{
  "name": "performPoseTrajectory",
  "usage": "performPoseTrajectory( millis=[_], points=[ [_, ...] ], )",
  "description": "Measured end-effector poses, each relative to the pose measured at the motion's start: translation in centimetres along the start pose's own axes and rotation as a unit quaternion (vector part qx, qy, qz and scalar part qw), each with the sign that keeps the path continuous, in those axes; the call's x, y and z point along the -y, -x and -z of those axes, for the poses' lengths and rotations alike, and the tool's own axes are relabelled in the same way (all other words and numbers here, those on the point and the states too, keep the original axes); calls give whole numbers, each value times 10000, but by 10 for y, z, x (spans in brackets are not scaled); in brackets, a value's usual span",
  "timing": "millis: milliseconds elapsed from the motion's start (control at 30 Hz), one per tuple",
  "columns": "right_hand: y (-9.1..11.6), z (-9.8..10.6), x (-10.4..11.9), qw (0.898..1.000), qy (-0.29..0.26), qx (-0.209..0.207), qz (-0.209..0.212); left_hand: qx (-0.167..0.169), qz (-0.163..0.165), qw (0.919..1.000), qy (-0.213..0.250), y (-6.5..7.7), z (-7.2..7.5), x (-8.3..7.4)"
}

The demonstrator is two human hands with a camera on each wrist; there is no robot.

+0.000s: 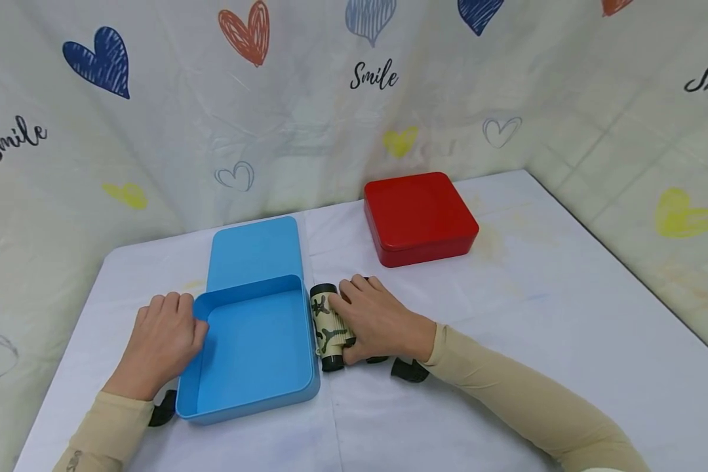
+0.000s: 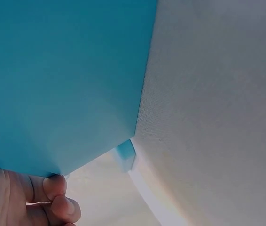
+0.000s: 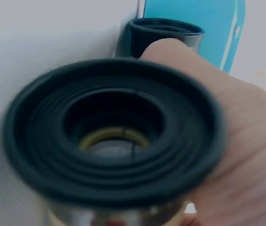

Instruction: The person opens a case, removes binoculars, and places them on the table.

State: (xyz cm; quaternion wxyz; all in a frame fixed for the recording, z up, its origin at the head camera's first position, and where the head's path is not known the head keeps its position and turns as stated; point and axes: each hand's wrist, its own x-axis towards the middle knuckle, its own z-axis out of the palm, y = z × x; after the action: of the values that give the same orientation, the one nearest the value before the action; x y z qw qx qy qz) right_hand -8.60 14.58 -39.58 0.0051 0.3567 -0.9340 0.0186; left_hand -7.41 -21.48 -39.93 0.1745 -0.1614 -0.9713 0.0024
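Note:
My left hand (image 1: 165, 337) grips the left wall of an open blue box (image 1: 254, 405), thumb over the rim. In the left wrist view, curled fingertips (image 2: 55, 188) sit at the top edge of the box's outer wall (image 2: 67, 84). A pair of camouflage binoculars (image 1: 327, 321) lies on the white cloth, right beside the box's right wall. Over it, my right hand (image 1: 383, 321) grips the barrels, covering most of the right one. The right wrist view looks close into one black eyecup (image 3: 34, 127), with the thumb by the other eyepiece (image 3: 166, 30).
Behind the box lies its flat blue lid (image 1: 256, 252). A closed red box (image 1: 421, 219) stands at the back, right of centre. The white-covered table (image 1: 543, 308) meets a hanging cloth (image 1: 307, 118) printed with hearts at the back and right.

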Motion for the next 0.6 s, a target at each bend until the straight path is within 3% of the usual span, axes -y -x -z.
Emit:
performPoseTrajectory(
  millis=[300,600],
  points=[
    [3,3,0,9999,-98,-82,10,68,61,10000,-10,1,1,-1],
    [5,7,0,10000,-28,52,-10,73,-81,9999,-132,-2,2,0]
  ],
)
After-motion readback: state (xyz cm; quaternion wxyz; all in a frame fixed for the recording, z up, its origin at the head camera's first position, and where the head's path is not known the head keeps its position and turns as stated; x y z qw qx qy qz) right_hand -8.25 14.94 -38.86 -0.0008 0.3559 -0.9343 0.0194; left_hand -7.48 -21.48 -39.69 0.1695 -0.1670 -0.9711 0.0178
